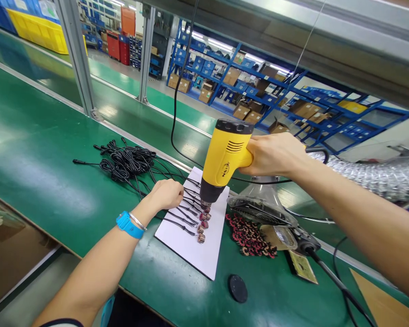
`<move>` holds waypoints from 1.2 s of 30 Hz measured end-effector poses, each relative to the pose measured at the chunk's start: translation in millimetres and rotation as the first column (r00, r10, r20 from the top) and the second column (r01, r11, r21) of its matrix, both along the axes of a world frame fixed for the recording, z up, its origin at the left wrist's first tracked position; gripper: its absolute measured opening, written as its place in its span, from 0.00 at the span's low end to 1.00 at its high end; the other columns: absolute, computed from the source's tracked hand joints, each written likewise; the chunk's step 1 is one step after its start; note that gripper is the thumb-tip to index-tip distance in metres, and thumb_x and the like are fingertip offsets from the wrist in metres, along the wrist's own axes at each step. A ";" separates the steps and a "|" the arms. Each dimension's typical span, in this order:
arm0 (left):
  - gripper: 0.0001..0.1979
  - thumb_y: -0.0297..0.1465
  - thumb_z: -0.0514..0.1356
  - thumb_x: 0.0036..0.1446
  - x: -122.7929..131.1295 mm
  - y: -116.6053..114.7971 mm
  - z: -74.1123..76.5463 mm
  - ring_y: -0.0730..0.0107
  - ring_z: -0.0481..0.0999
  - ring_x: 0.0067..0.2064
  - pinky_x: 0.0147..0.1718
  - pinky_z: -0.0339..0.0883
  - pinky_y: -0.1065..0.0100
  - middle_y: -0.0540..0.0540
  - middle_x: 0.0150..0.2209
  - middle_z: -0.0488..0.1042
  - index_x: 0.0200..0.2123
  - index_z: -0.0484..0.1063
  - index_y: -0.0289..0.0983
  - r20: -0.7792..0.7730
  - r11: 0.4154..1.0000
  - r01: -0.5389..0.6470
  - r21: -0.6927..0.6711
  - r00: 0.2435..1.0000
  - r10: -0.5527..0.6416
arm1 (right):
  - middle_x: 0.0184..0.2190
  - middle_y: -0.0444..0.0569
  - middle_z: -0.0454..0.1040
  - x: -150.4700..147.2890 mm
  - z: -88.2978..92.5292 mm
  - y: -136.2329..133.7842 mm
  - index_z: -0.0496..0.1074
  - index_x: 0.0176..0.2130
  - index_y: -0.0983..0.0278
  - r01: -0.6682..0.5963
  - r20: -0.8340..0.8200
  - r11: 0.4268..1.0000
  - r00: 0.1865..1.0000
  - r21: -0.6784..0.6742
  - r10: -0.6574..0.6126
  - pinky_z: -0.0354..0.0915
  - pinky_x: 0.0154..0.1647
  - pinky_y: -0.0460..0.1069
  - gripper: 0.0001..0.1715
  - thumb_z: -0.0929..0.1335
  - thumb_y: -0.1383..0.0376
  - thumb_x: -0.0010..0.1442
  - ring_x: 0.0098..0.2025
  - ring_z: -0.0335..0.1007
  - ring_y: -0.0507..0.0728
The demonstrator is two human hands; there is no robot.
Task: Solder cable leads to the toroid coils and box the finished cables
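Observation:
My right hand (272,155) grips the handle of a yellow heat gun (224,156), whose black nozzle points down close above small copper coils (201,229) on a white board (191,252). The coils sit at the ends of black cables (179,223) laid side by side across the board. My left hand (167,194) is closed at the board's left edge, over the cables; what its fingers hold is hidden. Left of it lies a tangled bundle of black cables (127,161) on the green table.
A pile of small red and black parts (250,236) lies right of the board, beneath a clear fume hood (264,204) with a silver duct (371,177). A black round lid (237,288) sits nearer. Metal posts (77,59) rise behind.

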State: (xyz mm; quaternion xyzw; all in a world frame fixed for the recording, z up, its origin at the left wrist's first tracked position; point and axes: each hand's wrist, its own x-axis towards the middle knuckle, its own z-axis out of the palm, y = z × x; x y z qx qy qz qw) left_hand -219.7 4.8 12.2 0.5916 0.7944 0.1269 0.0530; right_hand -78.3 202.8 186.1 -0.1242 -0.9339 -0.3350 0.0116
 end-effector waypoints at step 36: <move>0.16 0.29 0.52 0.56 -6.2 -4.7 4.7 0.55 0.80 0.42 0.38 0.72 0.62 0.41 0.37 0.81 0.40 0.79 0.41 0.003 0.994 -0.033 -0.106 0.999 0.034 | 0.23 0.47 0.74 -7.1 -2.7 -14.6 0.66 0.28 0.61 -0.081 0.018 0.996 0.997 -0.030 0.081 0.43 0.18 0.46 0.22 0.65 0.46 0.46 0.22 0.67 0.56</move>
